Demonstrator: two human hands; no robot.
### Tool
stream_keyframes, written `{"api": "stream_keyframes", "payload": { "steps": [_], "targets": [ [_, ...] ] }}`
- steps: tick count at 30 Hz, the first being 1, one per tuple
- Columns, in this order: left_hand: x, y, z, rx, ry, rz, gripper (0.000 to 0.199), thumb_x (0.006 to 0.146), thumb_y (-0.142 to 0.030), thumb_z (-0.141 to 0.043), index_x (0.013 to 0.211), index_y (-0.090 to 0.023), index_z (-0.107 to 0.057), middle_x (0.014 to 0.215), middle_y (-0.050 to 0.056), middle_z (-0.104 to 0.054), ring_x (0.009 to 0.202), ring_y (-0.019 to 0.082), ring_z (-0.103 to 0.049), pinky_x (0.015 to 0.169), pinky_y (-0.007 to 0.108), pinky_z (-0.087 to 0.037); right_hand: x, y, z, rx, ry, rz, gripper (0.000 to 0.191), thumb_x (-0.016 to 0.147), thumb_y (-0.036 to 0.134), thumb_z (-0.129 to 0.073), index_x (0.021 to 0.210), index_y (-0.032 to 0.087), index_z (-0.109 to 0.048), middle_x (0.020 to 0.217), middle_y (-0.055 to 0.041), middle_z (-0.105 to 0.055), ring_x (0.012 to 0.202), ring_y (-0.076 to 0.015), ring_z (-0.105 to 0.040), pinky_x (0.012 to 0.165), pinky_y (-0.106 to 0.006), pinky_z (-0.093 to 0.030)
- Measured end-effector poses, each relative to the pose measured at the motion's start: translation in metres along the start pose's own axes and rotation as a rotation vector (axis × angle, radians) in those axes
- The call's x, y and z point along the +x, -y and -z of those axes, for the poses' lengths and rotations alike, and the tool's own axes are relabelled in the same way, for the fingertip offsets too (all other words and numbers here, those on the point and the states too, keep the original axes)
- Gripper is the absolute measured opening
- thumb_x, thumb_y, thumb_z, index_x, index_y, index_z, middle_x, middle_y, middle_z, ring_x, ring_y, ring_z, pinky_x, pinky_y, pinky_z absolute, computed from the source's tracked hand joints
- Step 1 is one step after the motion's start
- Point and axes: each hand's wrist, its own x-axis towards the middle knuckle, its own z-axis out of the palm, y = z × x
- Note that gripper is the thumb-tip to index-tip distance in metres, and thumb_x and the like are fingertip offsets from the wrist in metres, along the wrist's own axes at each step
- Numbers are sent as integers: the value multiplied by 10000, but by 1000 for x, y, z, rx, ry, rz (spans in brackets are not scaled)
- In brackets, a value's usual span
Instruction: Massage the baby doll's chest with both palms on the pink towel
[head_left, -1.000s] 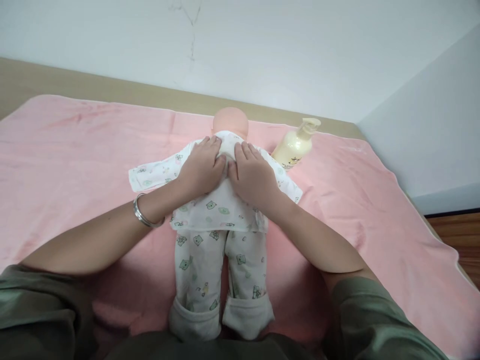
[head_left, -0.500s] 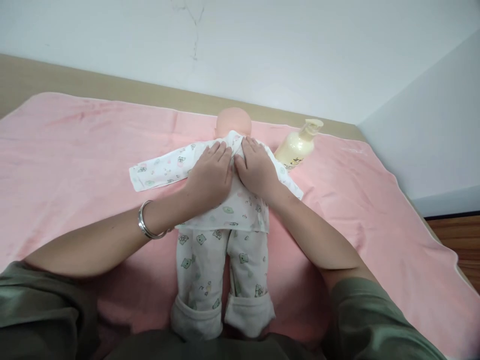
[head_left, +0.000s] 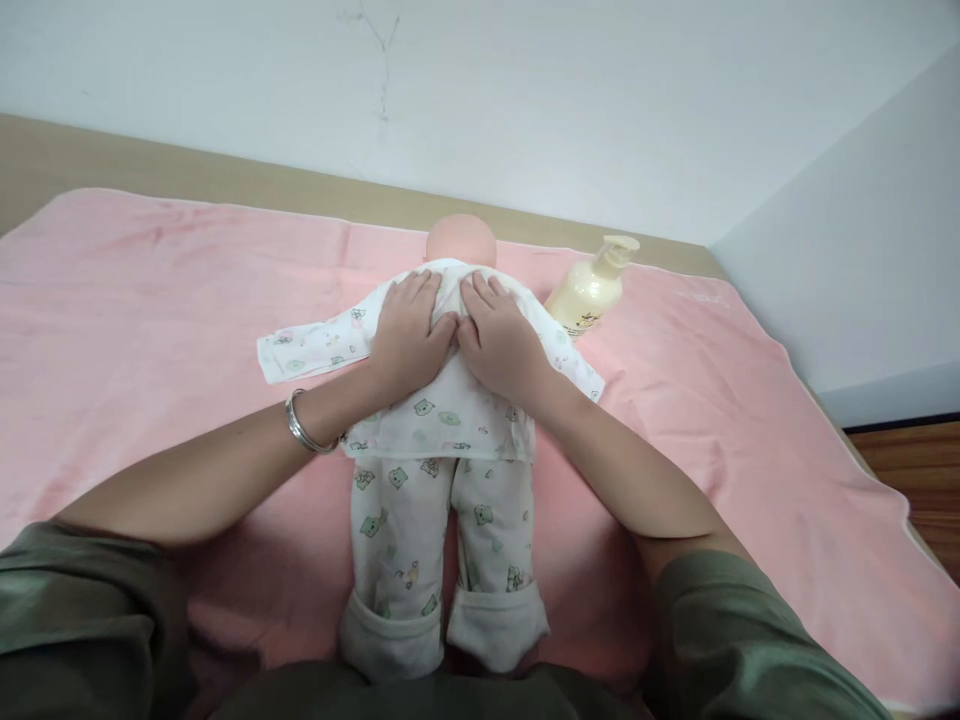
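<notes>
A doll (head_left: 460, 240) in a white patterned top (head_left: 450, 425) and matching trousers (head_left: 405, 540) lies with its bald head away from me; its face is not visible. Flat on the left upper part of the top rests my left hand (head_left: 412, 335), fingers extended. My right hand (head_left: 501, 340) lies beside it on the right upper part, its fingers also stretched out. The two thumbs meet or nearly meet in the middle. Both sleeves spread sideways, and the trouser cuffs are folded up.
Under the doll is a pink blanket (head_left: 150, 330) on a bed or table with a wooden edge (head_left: 300, 188). A cream pump bottle (head_left: 591, 290) lies tilted right of the doll's shoulder. A white wall (head_left: 600, 110) stands behind.
My left hand has shifted slightly left, its thumb now spread toward my right hand. My right hand has moved slightly left. The cloth near the doll's neck lies flatter.
</notes>
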Motion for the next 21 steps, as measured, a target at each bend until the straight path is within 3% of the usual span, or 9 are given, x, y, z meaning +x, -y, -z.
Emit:
{"api": "stream_keyframes", "payload": {
  "steps": [8, 14, 21],
  "targets": [
    [0, -3, 3, -2, 17, 5, 645, 946, -374, -315, 1476, -42, -473, 1573, 196, -472, 1508, 312, -392, 1321, 469, -241, 5, -8, -9, 13, -37, -20, 622, 980, 276, -324, 1557, 53, -387, 1653, -152, -354, 1565, -333, -285, 1304, -567, -223],
    [-1, -3, 3, -15, 8, 6, 620, 941, -373, -335, 1475, -93, -477, 1565, 169, -490, 1507, 298, -394, 1316, 480, -252, 4, -9, -9, 30, -46, -13, 622, 974, 281, -316, 1549, 59, -401, 1652, -149, -358, 1563, -329, -290, 1305, -570, -222],
    [1, -6, 5, 10, 35, 28, 624, 954, -371, -312, 1481, -74, -466, 1581, 180, -467, 1517, 299, -385, 1322, 477, -243, 5, -8, -9, 31, -49, -11, 623, 972, 272, -321, 1548, 48, -400, 1649, -155, -359, 1559, -335, -291, 1307, -563, -223]
  ]
}}
